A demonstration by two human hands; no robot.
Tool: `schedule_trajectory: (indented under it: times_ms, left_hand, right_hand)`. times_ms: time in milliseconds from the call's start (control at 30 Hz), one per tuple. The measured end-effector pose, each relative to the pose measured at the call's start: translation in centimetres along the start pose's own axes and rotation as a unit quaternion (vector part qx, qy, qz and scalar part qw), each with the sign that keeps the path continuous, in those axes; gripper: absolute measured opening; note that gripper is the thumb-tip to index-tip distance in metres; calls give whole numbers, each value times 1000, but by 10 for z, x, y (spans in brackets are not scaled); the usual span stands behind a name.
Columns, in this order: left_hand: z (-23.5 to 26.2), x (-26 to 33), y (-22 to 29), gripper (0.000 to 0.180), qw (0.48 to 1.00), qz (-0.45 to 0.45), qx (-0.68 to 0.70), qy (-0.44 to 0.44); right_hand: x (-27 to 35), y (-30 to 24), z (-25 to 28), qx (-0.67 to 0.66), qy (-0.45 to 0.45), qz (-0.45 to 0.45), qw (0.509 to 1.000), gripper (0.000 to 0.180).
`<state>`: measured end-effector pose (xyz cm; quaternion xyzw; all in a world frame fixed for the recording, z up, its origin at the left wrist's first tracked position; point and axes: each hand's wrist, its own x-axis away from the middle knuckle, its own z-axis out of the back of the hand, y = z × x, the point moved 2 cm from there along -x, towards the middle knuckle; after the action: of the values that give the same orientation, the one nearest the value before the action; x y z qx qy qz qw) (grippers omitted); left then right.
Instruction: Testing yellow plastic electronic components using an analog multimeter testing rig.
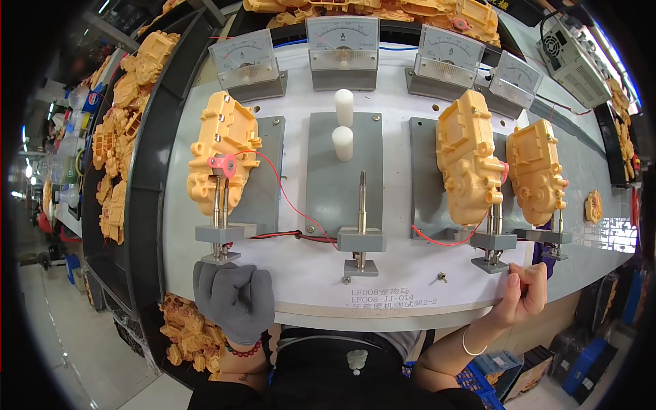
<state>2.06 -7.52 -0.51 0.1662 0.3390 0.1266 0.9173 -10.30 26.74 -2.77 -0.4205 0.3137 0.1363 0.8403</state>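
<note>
My left hand [236, 297], in a grey glove, is closed just below the small metal base plate of the left test stand [222, 234]. Its curled fingers hide whatever may be in them. Above it, a yellow plastic gearbox housing [225, 157] with a pink round part [223, 165] and a red wire stands over metal pins. Bare and pinched, my right hand [523, 294] has its fingertips at the edge of the third stand's lower plate [490, 265]; their contents are too small to tell. Another gearbox housing [468, 157] rests above that stand, with a further gearbox housing [536, 171] to its right.
Analog meters [342, 51] line the back of the white board. Two white pegs [343, 143] rise from the middle grey plate [321, 184], behind bare metal pins [362, 198]. Black bins [147, 184] of yellow housings border the left. A power supply [574, 61] sits far right.
</note>
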Motion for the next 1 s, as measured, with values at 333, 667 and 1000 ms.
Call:
schedule_trajectory:
  times_ms: [333, 667, 1000]
  left_hand:
    - [0, -1, 2, 8, 1000, -5, 14, -4]
    - [0, -2, 3, 9, 1000, -11, 13, -2]
    - [0, -1, 3, 9, 1000, -6, 12, -6]
  right_hand:
    - [0, 0, 1, 4, -1, -3, 1000, 30]
    - [0, 0, 0, -1, 3, -4, 1000, 31]
    - [0, 1, 0, 1, -1, 1, 1000, 29]
